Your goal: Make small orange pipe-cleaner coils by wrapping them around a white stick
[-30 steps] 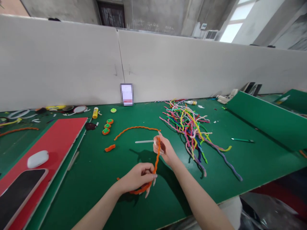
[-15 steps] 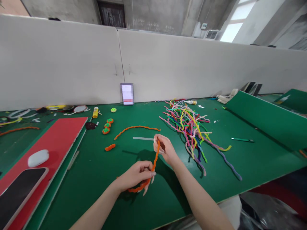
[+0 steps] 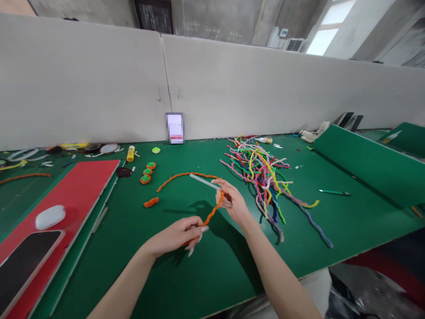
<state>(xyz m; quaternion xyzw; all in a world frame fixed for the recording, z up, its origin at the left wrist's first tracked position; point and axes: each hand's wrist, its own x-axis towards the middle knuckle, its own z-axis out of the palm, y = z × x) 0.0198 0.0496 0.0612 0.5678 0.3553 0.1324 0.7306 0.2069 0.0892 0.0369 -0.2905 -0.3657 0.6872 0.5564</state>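
Observation:
An orange pipe cleaner [image 3: 212, 213] runs between my two hands above the table. My left hand [image 3: 181, 234] pinches its lower stretch, with the fingers closed. My right hand [image 3: 233, 201] is closed on the upper end, and a pale translucent stick [image 3: 203, 180] juts out leftward from the same fingers. Behind the hands, another orange pipe cleaner [image 3: 172, 178] lies curved on the table, partly crossed by the stick. A short orange piece [image 3: 151, 202] rests to the left. Three small orange rounds with green tops [image 3: 148, 171] stand in a row farther back.
Many coloured pipe cleaners [image 3: 262, 168] are heaped to the right, beside a green-handled tool [image 3: 334, 192]. On the left are a red board [image 3: 83, 186], a white case [image 3: 50, 217] and a phone [image 3: 29, 261]. A lit phone [image 3: 175, 127] leans against the white partition [image 3: 232, 84].
My left hand has moved slightly left and up. The stick in my right hand has tilted, its free end rising. The pipe cleaner between the hands now slants more.

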